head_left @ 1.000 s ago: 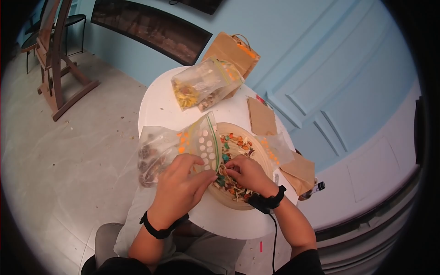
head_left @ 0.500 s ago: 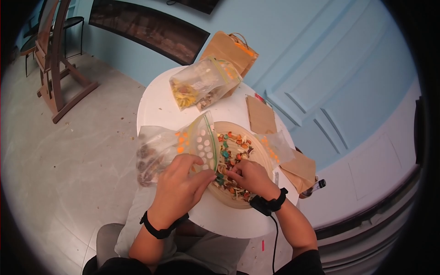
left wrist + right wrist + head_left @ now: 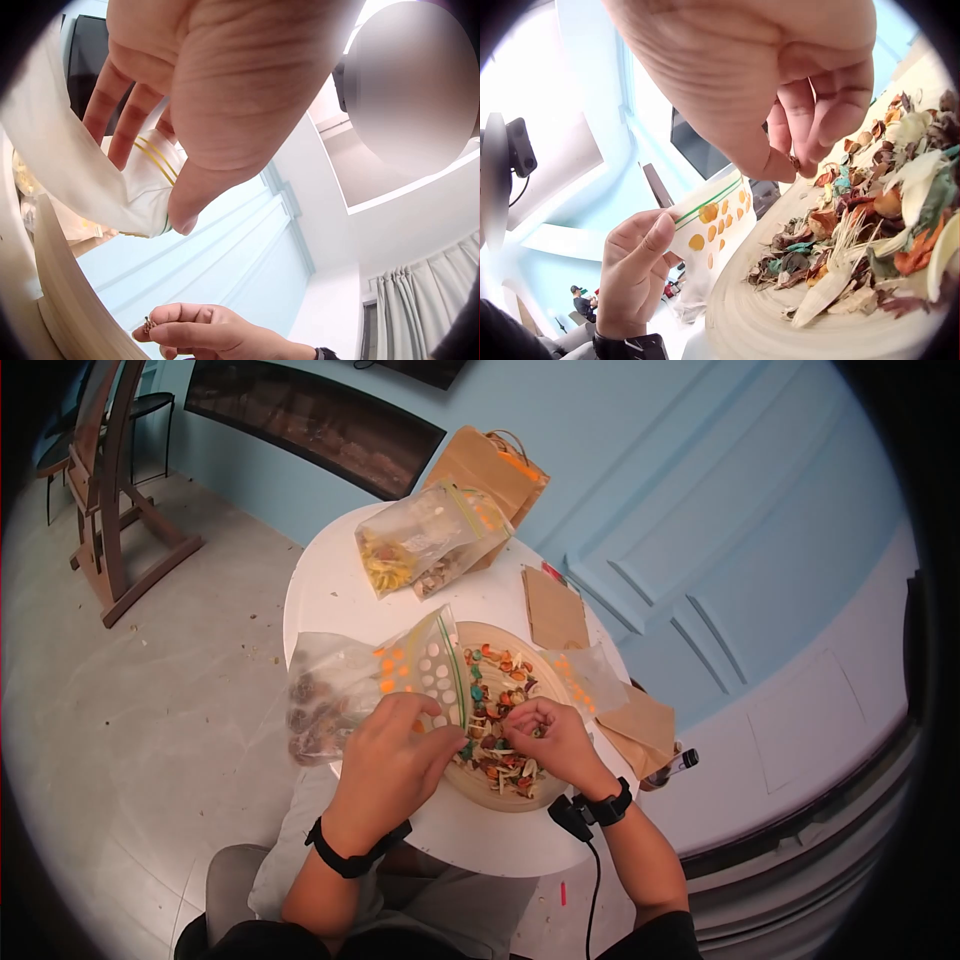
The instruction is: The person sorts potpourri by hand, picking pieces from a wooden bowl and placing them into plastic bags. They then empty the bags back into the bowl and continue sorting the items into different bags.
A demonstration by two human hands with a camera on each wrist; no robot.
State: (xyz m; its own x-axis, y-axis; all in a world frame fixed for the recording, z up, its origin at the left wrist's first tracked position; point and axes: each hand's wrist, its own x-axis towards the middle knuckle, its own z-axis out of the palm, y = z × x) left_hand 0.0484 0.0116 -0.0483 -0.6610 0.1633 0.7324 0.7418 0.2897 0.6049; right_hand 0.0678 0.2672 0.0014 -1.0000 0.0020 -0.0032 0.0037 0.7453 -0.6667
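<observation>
A: Head view. Left hand (image 3: 392, 755) pinches the mouth of the zip bag (image 3: 375, 685) at the bowl's 9 o'clock. Right hand (image 3: 550, 738) hovers over the wooden bowl (image 3: 545, 770) of potpourri (image 3: 497, 722), mid-desk (image 3: 340, 595).

B: Left wrist view?

A: Thumb (image 3: 196, 196) and fingers clamp the bag's rim (image 3: 142, 196), a firm grip. The right hand shows at 6 o'clock, pinching a small brown piece (image 3: 149, 325).

B: Right wrist view?

A: Fingertips (image 3: 804, 154) closed on that piece (image 3: 795, 162), above the dried mix.

B: Risks?

A: Likely the tiny piece slips from a thin pinch and falls back. The bag mouth could sag shut if the left grip loosens.
</observation>
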